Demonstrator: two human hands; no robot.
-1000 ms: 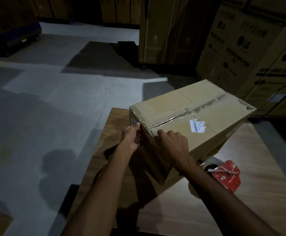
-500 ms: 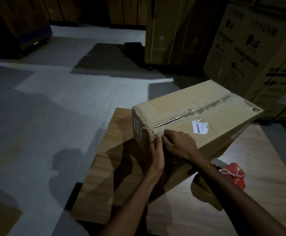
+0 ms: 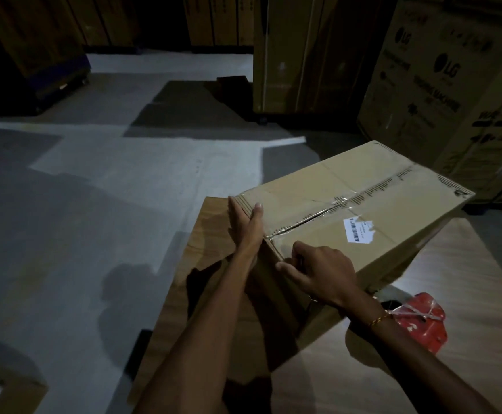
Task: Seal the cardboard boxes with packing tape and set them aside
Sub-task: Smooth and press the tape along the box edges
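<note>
Cardboard box (image 3: 348, 210): on bench (image 3: 468, 309), taped along top seam.
Left hand (image 3: 245, 222): fingers straight, flat against near end face, bracing.
Right hand (image 3: 318, 271): fingers curled, pressing tape (image 3: 276, 242) end over the corner edge.
Red dispenser (image 3: 417, 321): behind right wrist, parked within reach.

LG logo and "WASHING MACHINE" show on the big carton (image 3: 441, 85) at 2 o'clock; box label (image 3: 358, 230) print is unreadable.
</note>
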